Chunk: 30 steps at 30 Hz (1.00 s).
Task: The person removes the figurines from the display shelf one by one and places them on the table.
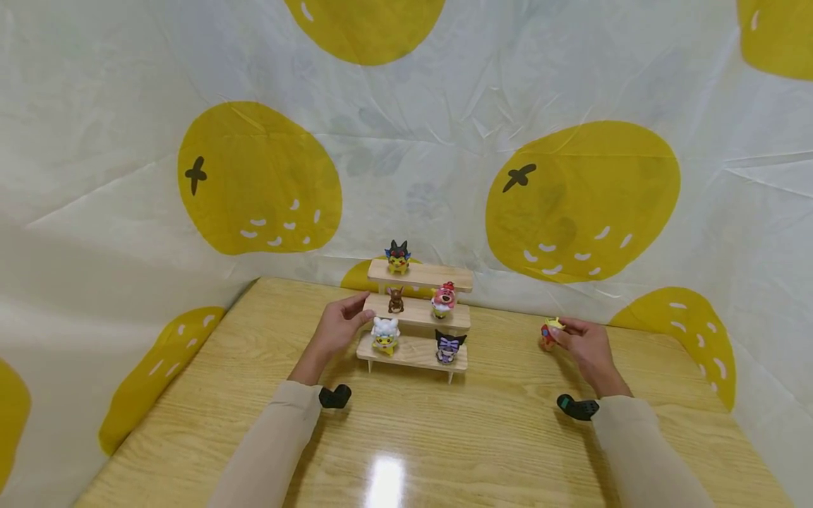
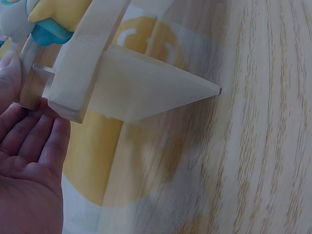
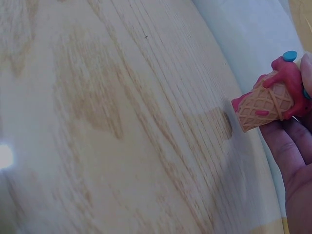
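Observation:
A three-tier wooden display stand (image 1: 413, 351) stands on the table with small figurines on its steps. My left hand (image 1: 338, 327) holds the left end of its middle step, thumb above and fingers below, as the left wrist view shows. My right hand (image 1: 587, 351), well to the right of the stand, pinches a figurine (image 1: 547, 334) with a yellow-green top. In the right wrist view the figurine's base (image 3: 267, 103) is a waffle cone with red drips and a blue disc. It is held tilted above the table; the fingers hide part of it.
The top step carries a black-eared yellow figurine (image 1: 398, 258). A brown figurine (image 1: 396, 301) and a pink bear figurine (image 1: 442, 300) share the middle step. On the bottom are a white-hatted figurine (image 1: 384, 336) and a black-and-purple one (image 1: 447, 348). A fruit-print curtain (image 1: 413, 162) hangs behind the table (image 1: 483, 437).

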Tool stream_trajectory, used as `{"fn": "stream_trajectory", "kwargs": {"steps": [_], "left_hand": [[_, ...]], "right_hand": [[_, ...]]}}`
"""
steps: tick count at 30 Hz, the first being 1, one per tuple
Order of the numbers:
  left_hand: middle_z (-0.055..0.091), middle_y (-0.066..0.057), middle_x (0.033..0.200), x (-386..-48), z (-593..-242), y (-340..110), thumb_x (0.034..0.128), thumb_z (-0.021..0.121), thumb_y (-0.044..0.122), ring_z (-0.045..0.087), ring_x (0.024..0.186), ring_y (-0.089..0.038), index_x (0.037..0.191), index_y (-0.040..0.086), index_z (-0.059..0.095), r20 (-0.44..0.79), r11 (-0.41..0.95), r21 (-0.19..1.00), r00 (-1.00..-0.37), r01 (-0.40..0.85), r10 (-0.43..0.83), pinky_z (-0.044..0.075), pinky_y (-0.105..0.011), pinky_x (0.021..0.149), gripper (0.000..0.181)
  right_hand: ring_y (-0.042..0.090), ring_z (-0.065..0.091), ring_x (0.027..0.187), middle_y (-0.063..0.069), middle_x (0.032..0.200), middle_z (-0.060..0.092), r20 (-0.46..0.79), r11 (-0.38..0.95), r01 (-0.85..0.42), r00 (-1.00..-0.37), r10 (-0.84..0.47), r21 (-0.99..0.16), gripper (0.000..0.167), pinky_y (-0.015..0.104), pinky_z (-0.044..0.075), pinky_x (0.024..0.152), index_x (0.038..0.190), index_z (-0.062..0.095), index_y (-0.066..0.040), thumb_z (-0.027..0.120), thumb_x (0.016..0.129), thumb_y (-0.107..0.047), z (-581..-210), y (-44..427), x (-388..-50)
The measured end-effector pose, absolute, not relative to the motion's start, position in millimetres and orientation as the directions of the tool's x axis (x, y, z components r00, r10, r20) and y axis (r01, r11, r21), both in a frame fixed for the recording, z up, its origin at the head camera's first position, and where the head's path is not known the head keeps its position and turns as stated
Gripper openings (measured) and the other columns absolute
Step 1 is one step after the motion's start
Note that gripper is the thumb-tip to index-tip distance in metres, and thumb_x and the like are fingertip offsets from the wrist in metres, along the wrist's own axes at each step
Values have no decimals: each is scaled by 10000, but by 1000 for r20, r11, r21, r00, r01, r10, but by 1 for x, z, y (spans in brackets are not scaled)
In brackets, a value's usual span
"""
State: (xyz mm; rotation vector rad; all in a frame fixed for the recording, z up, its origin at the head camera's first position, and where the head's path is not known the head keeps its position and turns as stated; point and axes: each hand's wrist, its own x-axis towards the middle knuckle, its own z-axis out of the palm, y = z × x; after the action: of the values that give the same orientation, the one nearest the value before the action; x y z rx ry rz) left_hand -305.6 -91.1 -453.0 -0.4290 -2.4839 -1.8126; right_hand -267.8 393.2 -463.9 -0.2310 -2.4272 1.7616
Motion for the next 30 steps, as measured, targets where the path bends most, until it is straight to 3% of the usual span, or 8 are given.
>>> {"fn": "stream_trajectory", "kwargs": {"steps": [14, 25, 30], "left_hand": [[545, -225, 1532, -306, -454, -91, 1044, 648, 160, 541, 1429, -364, 1526, -4, 507, 195, 266, 933, -960, 245, 200, 478, -506, 1161, 529], [538, -217, 1543, -305, -451, -91, 1043, 646, 151, 533, 1438, -355, 1525, -14, 505, 202, 264, 931, -958, 253, 204, 481, -501, 1158, 528], [543, -224, 1535, -304, -451, -92, 1040, 651, 147, 538, 1431, -365, 1521, -15, 510, 202, 268, 930, -958, 252, 201, 480, -503, 1157, 526]], "right_hand": [[-144, 637, 862, -296, 885, 637, 28, 295, 26, -984, 177, -955, 562, 129, 604, 790, 1467, 457, 189, 662, 1026, -94, -469, 397, -269], [-114, 625, 883, -185, 966, 678, 39, 386, 20, -989, 144, -922, 606, 109, 589, 791, 1456, 501, 156, 698, 1022, -217, -468, 399, -265], [-111, 601, 872, -228, 948, 647, 39, 403, 11, -992, 117, -915, 611, 91, 573, 791, 1463, 479, 168, 688, 1029, -209, -470, 401, -262]]}}
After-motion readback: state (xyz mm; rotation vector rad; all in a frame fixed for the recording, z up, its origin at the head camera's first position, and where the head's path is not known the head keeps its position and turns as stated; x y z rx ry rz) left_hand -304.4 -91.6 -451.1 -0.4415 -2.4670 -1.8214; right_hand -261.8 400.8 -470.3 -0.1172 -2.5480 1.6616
